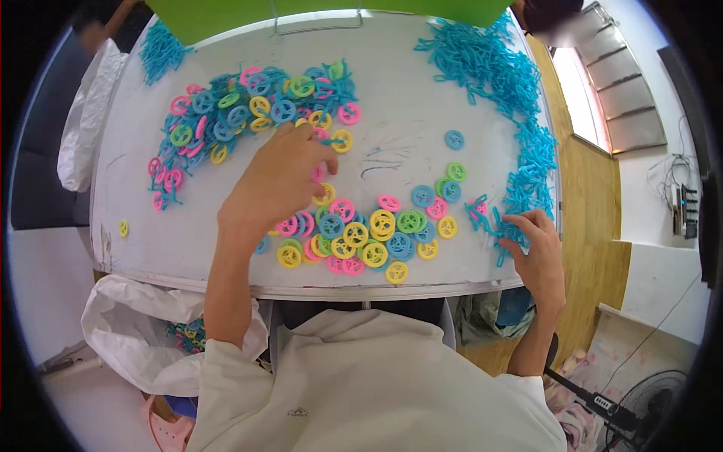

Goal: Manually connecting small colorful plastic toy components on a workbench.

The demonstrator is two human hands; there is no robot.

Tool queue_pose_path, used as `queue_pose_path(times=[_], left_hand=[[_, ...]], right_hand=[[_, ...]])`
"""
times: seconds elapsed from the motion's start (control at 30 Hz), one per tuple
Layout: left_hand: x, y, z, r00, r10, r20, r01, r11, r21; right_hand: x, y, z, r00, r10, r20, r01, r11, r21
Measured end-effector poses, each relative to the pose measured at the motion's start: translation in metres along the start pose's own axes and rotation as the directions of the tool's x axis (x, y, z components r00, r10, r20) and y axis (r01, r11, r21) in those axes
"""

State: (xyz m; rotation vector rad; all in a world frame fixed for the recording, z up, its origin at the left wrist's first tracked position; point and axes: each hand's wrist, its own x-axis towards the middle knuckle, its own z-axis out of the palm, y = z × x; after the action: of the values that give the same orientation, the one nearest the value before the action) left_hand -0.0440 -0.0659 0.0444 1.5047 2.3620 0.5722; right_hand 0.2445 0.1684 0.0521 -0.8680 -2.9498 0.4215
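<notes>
My left hand (279, 177) reaches over the middle of the white table, its fingers bent and apart. Beside its fingertips lies a yellow spoked wheel (342, 141) with a blue stick-like piece at it. A pink wheel (318, 173) shows partly between the thumb and forefinger; I see no grip on it. At the right, my right hand (538, 252) has thumb and fingers closed around a small blue plastic piece (500, 258), by the edge of the blue pile. Loose wheels (355, 234) in pink, yellow, green and blue lie between my hands, near the front edge.
Wheels joined with blue pieces form a heap (237, 113) at the back left. A long pile of blue pieces (482, 64) runs down the right side. A green bin (324, 15) stands at the back. An open white sack (135, 331) sits below the table's front left.
</notes>
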Motion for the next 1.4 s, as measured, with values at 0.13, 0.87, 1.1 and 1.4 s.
queue_pose_path(times=[0.13, 0.87, 1.1, 1.4], left_hand=[[0.003, 0.003, 0.001, 0.998, -0.002, 0.055, 0.003, 1.0, -0.011], [0.023, 0.013, 0.004, 0.974, -0.224, -0.016, 0.121, 0.583, -0.803], [0.026, 0.017, 0.006, 0.98, -0.186, 0.064, 0.14, 0.433, -0.89], [0.025, 0.014, 0.008, 0.978, -0.207, -0.032, 0.02, 0.245, -0.969]], right_hand=[[0.003, 0.004, 0.003, 1.0, -0.008, -0.013, 0.008, 1.0, 0.01], [0.028, -0.014, 0.021, 0.996, 0.084, 0.006, -0.084, 0.988, 0.133], [0.036, -0.043, -0.026, 0.987, 0.055, -0.154, 0.011, 0.916, 0.401], [0.129, -0.124, 0.022, 0.967, -0.186, 0.176, -0.084, 0.419, 0.904]])
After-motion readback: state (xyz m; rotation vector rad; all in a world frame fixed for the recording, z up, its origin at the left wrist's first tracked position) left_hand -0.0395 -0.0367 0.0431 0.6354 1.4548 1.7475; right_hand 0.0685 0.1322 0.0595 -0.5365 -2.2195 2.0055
